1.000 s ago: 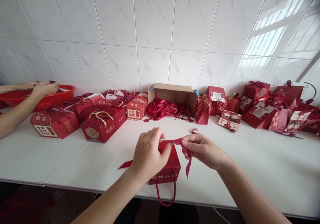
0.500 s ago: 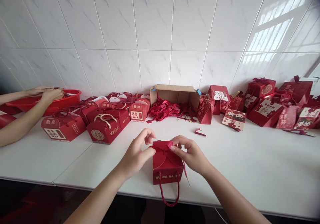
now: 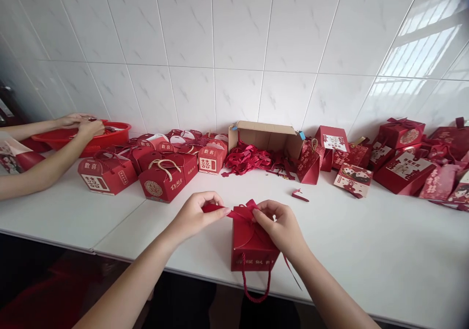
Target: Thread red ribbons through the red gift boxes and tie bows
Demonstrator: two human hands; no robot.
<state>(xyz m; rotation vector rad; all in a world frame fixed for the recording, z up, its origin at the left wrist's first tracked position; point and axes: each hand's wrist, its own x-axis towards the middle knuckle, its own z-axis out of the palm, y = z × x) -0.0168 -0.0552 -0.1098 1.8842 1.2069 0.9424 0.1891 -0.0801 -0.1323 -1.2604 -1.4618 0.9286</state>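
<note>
A red gift box (image 3: 252, 243) stands near the table's front edge, its rope handle (image 3: 256, 298) hanging down over that edge. Across its top runs a red ribbon (image 3: 240, 213), partly looped. My left hand (image 3: 200, 215) pinches one stretch of the ribbon just left of the box. On the box's top right, my right hand (image 3: 278, 221) holds the ribbon's loop between thumb and fingers. One loose ribbon end dangles beside the box, below my right hand.
Behind the box, an open cardboard carton (image 3: 267, 138) lies spilling red ribbons (image 3: 249, 158). Several red boxes (image 3: 163, 177) fill the left, more (image 3: 401, 170) the right. A co-worker's hands (image 3: 86, 123) are over a red basin (image 3: 62, 141). A ribbon scrap (image 3: 300, 195) lies mid-table.
My left hand has closed on the ribbon and drawn it out leftward from the box. My right hand stays at the loop. The view has shifted slightly left.
</note>
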